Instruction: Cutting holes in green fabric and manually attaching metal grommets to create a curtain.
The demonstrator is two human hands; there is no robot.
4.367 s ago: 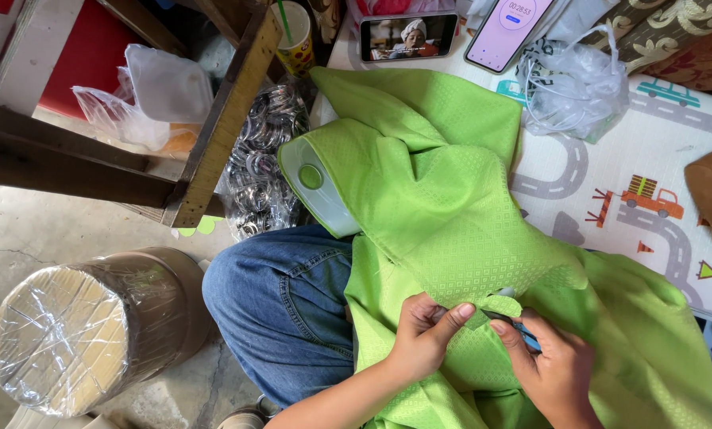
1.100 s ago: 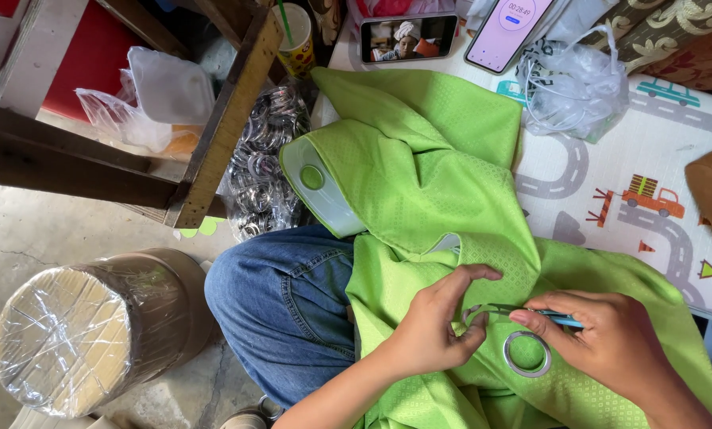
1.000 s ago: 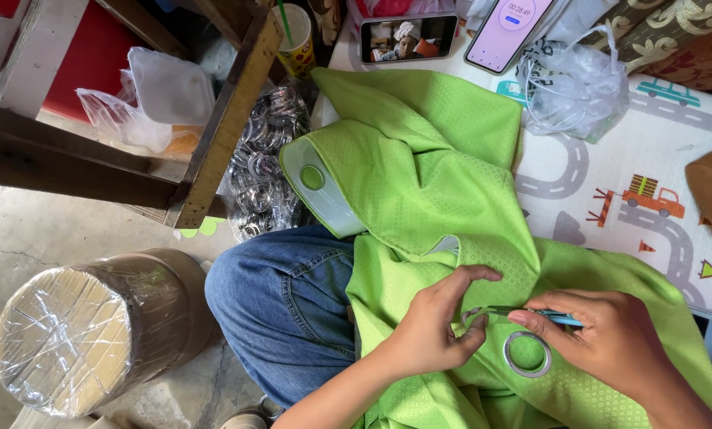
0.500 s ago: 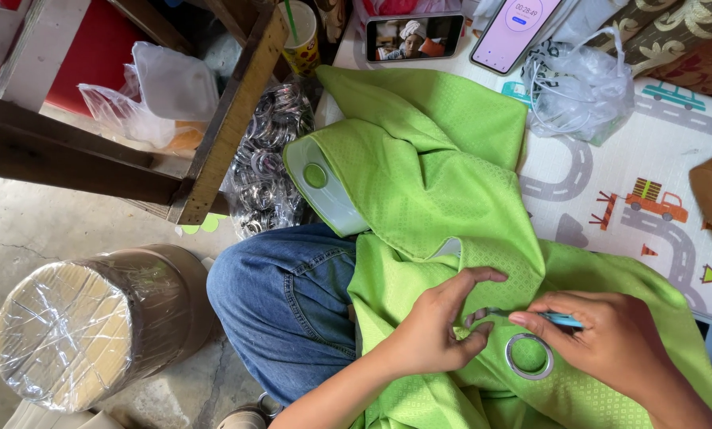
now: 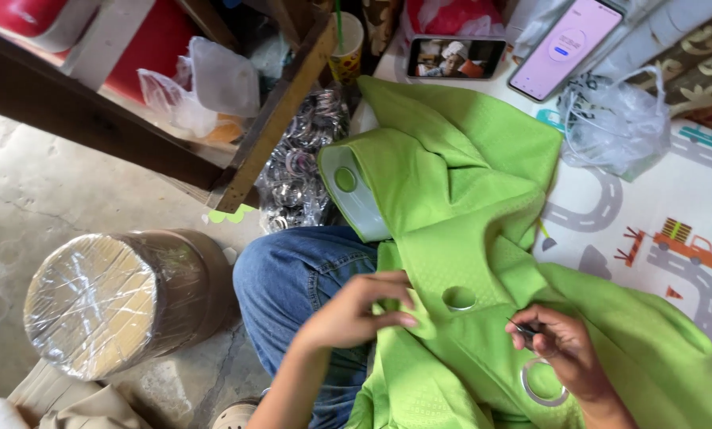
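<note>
Here, at lower centre, the left hand (image 5: 354,311) pinches the lime-green garment (image 5: 467,214) spread across the lap, while right hand (image 5: 564,356) fingers clamp a thin dark tool (image 5: 521,330) against it.

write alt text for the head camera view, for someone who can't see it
Seen from above, a seated person in jeans works on a bright green garment in their lap: the left hand pinches the fabric and the right hand holds a thin tool over it. Two phones lie beyond, on a road-print mat.
</note>
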